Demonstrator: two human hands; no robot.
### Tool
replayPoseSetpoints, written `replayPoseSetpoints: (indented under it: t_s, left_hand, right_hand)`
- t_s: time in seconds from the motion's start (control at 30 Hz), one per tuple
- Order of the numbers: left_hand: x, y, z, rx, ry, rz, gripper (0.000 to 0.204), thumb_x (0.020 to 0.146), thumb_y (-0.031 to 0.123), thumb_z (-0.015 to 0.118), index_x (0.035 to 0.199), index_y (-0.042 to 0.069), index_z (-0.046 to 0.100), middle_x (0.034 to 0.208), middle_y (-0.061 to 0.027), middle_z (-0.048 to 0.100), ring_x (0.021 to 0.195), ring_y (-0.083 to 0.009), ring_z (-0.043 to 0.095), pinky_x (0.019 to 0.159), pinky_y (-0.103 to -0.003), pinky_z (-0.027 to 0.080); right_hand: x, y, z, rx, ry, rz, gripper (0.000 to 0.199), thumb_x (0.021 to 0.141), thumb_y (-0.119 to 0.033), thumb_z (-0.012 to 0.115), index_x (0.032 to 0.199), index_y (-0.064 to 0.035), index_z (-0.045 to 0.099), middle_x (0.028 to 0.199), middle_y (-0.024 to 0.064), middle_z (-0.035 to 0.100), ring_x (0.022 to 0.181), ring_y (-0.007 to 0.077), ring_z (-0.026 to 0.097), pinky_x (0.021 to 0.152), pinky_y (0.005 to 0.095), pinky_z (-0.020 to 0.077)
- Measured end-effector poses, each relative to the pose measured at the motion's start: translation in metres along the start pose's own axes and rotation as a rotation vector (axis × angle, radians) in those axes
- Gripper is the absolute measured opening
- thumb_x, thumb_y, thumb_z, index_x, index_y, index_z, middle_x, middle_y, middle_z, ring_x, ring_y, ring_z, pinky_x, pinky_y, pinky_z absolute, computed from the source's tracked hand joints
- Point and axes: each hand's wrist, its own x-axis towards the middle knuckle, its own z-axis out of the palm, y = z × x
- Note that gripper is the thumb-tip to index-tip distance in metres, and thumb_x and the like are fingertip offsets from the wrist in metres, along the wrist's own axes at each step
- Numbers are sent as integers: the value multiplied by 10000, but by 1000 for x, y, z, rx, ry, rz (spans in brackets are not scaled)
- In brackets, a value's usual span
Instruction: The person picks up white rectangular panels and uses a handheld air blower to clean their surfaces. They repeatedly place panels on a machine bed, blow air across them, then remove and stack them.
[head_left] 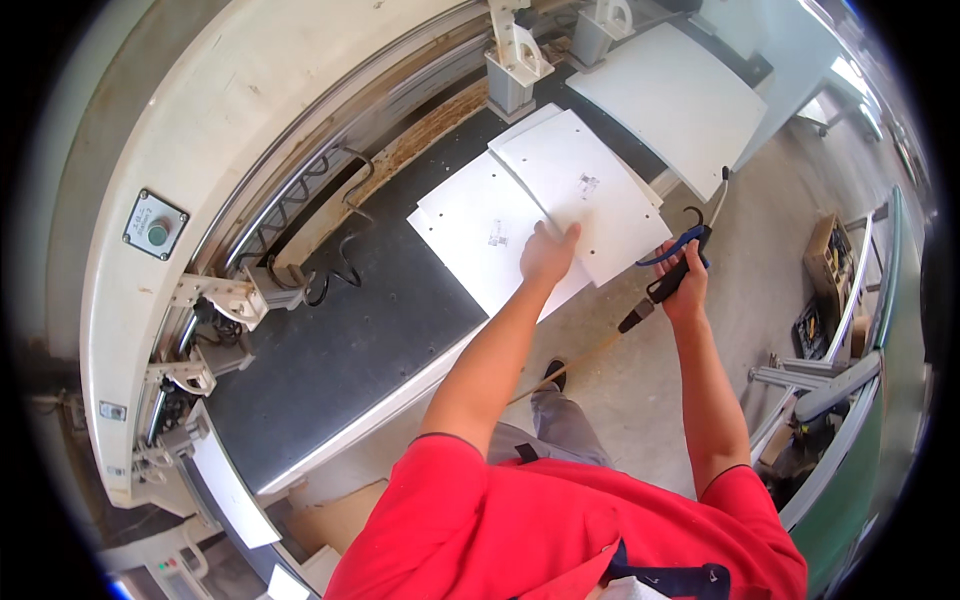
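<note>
My left hand (548, 254) lies over the edge between two overlapping stacks of white panels. Its thumb is spread from the fingers and touches the right-hand panel (560, 160); the other fingertips are on the left-hand panel (465, 220), partly hidden by the hand. Both panels have small dark holes near their edges and a printed mark. In my right hand (686, 288) is an air blow gun (668, 282), black with a blue lever and a long thin nozzle pointing away to the upper right. A yellowish hose runs from its lower end.
Under the panels is a dark machine bed (340, 340) with a pale front edge. A curved machine beam (150, 190) with a green button runs along the left. Another white sheet (680, 100) lies beyond. To the right, a green-topped bench (850, 490) stands near a wooden box (828, 255).
</note>
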Motion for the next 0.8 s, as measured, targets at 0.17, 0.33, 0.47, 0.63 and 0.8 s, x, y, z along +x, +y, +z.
replayPoseSetpoints:
  t_s: [0.17,0.33,0.47,0.63,0.8]
  left_hand:
    - [-64,-88,-15,86,43,264,566,831,399,648,1196,-28,573,857,-157,591,775,-292,586,725,-388,482]
    - [-208,-233,-25,11,131,-103,397,804,341,668,1067,45,645,812,-120,633,786,-301,642,702,-409,516]
    - [-309,-312,-36,-8,44,-534,379,790,351,628,1007,42,655,901,-148,684,857,-333,662,743,-438,524]
    - [-407,-409,-37,-188,260,-781,358,784,366,610,920,40,664,898,-189,677,870,-369,649,770,-440,512]
    - [-479,-488,-45,-395,324,-803,365,786,376,615,927,47,686,938,-218,671,909,-376,643,811,-431,506]
  right_hand:
    - [49,2,-3,-92,-28,36,340,941,-421,572,929,-82,595,858,-6,607,777,87,531,704,242,426]
    - [65,14,-1,-145,-145,20,280,945,-414,564,820,-168,521,801,-37,578,675,81,489,605,263,407]
    - [38,21,-37,-183,-220,229,537,964,-509,454,1321,-109,466,1347,172,528,1234,282,514,1028,447,344]
    - [-60,76,10,-691,-441,349,494,966,-470,494,1210,-42,534,1070,109,634,1019,245,607,908,372,435]
    - [-213,186,91,-1223,-1013,34,293,964,-297,550,1030,-15,598,810,38,618,784,140,572,758,306,455]
